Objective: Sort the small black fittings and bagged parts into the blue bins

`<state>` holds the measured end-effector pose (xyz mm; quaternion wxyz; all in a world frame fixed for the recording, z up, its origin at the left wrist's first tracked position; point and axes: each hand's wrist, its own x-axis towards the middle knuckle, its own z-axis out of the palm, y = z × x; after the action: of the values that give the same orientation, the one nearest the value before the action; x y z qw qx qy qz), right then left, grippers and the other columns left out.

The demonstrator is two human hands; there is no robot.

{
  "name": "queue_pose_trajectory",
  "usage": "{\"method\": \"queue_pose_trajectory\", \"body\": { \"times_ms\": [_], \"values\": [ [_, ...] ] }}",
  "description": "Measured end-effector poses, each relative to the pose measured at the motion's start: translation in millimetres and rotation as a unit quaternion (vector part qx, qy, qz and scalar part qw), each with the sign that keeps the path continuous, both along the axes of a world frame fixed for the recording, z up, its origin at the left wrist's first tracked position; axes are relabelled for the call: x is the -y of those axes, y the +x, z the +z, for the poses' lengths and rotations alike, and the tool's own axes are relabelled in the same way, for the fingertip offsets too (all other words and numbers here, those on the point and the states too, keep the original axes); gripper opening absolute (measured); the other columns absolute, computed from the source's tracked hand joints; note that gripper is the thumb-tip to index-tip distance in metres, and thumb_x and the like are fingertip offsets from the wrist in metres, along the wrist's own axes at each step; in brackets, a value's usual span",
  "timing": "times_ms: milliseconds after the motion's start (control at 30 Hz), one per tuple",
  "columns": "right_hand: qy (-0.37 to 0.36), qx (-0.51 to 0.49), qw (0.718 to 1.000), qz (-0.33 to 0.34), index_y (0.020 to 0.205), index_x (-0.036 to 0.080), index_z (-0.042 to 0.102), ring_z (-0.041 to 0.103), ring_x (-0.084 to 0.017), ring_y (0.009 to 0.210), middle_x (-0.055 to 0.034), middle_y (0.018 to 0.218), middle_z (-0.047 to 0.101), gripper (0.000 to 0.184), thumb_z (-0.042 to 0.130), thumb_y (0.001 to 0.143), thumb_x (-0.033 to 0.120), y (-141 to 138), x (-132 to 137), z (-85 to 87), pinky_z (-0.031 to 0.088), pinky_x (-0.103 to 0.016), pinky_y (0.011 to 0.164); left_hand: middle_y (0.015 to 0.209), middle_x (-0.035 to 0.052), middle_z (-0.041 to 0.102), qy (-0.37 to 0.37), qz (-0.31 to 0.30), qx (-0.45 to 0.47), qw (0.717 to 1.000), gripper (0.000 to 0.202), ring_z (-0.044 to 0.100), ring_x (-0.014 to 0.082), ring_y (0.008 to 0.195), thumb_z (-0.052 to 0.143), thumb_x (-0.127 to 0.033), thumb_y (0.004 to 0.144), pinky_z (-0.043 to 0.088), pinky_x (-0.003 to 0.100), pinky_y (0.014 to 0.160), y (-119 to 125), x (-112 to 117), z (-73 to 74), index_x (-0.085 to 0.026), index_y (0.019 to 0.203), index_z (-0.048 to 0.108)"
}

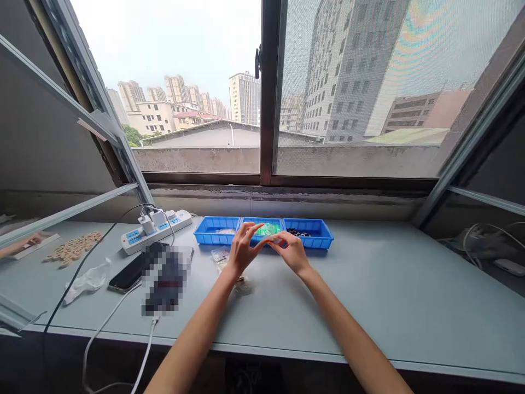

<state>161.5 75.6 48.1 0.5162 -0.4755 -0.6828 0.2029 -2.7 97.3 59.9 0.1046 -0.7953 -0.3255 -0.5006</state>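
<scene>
My left hand (241,249) and my right hand (292,250) meet above the grey table (369,284), just in front of three blue trays. Their fingertips pinch together on a small item between them that is too small to name. The left hand's upper fingers are stretched out. The left blue tray (205,236) holds pale bits, the middle blue tray (268,229) green pieces, the right blue tray (318,234) dark pieces. Small clear bags (221,257) lie on the table under my left hand.
A white power strip (158,230) with plugs and cables lies at the left, beside a black phone (131,272), a crumpled clear bag (88,282) and a pile of tan pieces (74,247). Cables (484,243) sit at the far right. Behind is a window.
</scene>
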Motion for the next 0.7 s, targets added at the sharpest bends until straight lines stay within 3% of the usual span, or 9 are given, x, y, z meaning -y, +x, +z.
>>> {"method": "queue_pose_trajectory", "body": {
  "times_ms": [133,267,433,600,700],
  "values": [
    [0.044,0.085,0.995,0.012,0.084,0.021,0.067,0.060,-0.015,0.061,-0.0015,0.075,0.068,0.011,0.064,0.078,0.030,-0.5,-1.2,3.9,0.047,-0.025,0.058,0.098,0.0048,0.056,0.023,0.023,0.012,0.999,0.037,0.061,0.0137,0.078,0.055,-0.042,0.087,0.053,0.028,0.072,-1.9,0.8,0.7,-0.025,0.119,0.054],
    [0.047,0.113,0.992,0.033,0.088,0.022,0.064,0.060,-0.014,0.059,0.0011,0.070,0.067,0.013,0.066,0.078,0.030,6.5,-1.0,6.4,0.046,-0.024,0.055,0.098,0.0048,0.055,0.068,0.026,0.003,0.997,0.030,0.060,0.0125,0.074,0.056,-0.048,0.083,0.054,0.027,0.067,-3.2,4.5,5.8,-0.023,0.099,0.063],
    [0.067,0.123,0.989,0.046,0.082,0.022,0.064,0.058,-0.013,0.057,-0.0004,0.076,0.067,0.012,0.061,0.083,0.034,16.2,3.3,7.4,0.046,-0.023,0.053,0.096,0.0040,0.056,0.065,0.010,-0.036,0.997,0.021,0.059,0.0123,0.072,0.058,-0.042,0.084,0.055,0.028,0.065,-0.5,11.2,9.7,-0.024,0.089,0.068],
    [0.106,0.112,0.988,0.029,0.083,0.022,0.069,0.059,-0.012,0.059,-0.0040,0.086,0.067,0.018,0.052,0.088,0.027,23.6,5.1,11.4,0.046,-0.023,0.052,0.093,0.0032,0.057,0.064,0.003,-0.030,0.997,0.020,0.060,0.0108,0.069,0.055,-0.034,0.088,0.054,0.025,0.064,3.2,15.3,8.4,-0.022,0.078,0.067],
    [0.137,0.104,0.985,0.008,0.083,0.023,0.071,0.060,-0.013,0.061,-0.0062,0.096,0.067,0.022,0.050,0.090,0.025,25.7,7.8,14.8,0.047,-0.023,0.050,0.093,0.0038,0.058,0.058,0.005,-0.027,0.998,0.017,0.062,0.0121,0.072,0.054,-0.035,0.088,0.056,0.026,0.066,5.0,17.5,8.1,-0.023,0.085,0.066]
  ]
}}
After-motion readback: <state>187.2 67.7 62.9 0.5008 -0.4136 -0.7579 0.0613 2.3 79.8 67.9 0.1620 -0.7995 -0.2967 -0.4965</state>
